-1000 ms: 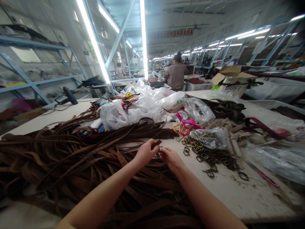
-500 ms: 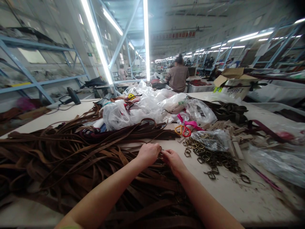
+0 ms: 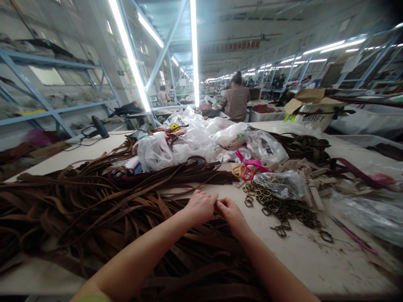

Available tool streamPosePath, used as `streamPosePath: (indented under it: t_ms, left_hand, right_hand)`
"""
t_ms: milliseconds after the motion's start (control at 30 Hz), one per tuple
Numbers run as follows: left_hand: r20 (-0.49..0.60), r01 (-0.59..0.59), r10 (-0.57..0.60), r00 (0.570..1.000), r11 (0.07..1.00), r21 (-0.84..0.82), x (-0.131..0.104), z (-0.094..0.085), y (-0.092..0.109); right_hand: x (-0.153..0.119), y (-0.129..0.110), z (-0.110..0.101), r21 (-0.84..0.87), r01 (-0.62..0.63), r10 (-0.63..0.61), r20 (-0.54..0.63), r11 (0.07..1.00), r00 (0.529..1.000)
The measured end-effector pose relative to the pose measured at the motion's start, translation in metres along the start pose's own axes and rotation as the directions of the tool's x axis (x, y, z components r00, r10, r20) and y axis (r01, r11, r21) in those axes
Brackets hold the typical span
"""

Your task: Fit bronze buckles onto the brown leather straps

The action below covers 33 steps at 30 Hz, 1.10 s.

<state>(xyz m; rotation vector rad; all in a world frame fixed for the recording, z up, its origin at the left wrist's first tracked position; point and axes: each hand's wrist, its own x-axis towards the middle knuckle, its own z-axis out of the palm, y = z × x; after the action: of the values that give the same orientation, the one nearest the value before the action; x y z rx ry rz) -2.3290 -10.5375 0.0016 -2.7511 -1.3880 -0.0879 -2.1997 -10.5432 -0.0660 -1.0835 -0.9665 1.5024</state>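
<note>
My left hand (image 3: 201,206) is closed above the right edge of a heap of brown leather straps (image 3: 103,205). Its fingertips meet those of my right hand (image 3: 229,211), which is pinched. What lies between the fingers is too small and hidden to make out. To the right of my hands, a pile of brass-coloured metal buckles (image 3: 277,205) lies on the pale table (image 3: 302,264). Scissors with yellow and red handles (image 3: 242,172) rest beyond my hands, beside a pink ribbon (image 3: 256,163).
Clear plastic bags (image 3: 195,140) are heaped at the table's middle. Purple-handled scissors (image 3: 354,235) lie at the right, near more plastic (image 3: 368,214). A cardboard box (image 3: 310,98) stands at the back right. A person in brown (image 3: 236,102) is farther off, back turned.
My hands have come closer together, with the fingertips now touching. The small dark metal piece seen between them before is now hidden. The view has shifted slightly.
</note>
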Motion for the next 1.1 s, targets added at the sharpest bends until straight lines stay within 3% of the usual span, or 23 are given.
streamPosePath:
  t_ms: [300,433,567,700,800,867,967,1100]
  left_hand:
    - [0.1,-0.096,0.1,0.99,0.994,-0.048,-0.004,-0.011,0.004]
    - [0.17,-0.082,0.094,0.981,0.994,-0.072,-0.006,-0.016,0.0]
    - [0.145,-0.081,0.103,0.984,0.986,-0.148,-0.01,-0.016,-0.001]
    - [-0.01,-0.022,0.021,1.0,0.991,-0.134,-0.012,-0.013,0.004]
    - [-0.1,-0.048,0.03,0.995,0.981,-0.186,-0.01,-0.007,0.004]
    - [-0.029,-0.029,0.023,0.999,0.962,-0.27,-0.008,0.0,-0.002]
    - [0.163,0.065,-0.01,0.987,0.94,-0.335,-0.009,0.014,-0.019]
    - [0.204,0.039,0.032,0.978,0.942,-0.333,-0.019,0.032,-0.045]
  right_hand:
    - [-0.018,0.001,-0.008,-0.19,0.171,-0.158,0.082,0.967,0.984]
    - [-0.023,0.0,-0.005,-0.012,0.04,-0.038,0.118,0.999,0.992]
    - [-0.024,-0.006,-0.003,0.103,-0.067,0.049,0.163,0.992,0.985]
    - [-0.026,-0.014,-0.006,0.113,-0.081,0.08,0.011,0.99,0.997]
    - [-0.033,-0.019,-0.015,0.094,-0.071,0.082,-0.121,0.993,0.989]
    - [-0.039,-0.019,-0.027,0.088,-0.051,0.068,-0.197,0.995,0.978]
    - [-0.049,-0.014,-0.048,0.1,-0.031,0.058,-0.281,0.995,0.958]
    - [-0.06,-0.001,-0.076,0.138,-0.062,0.113,-0.397,0.988,0.911]
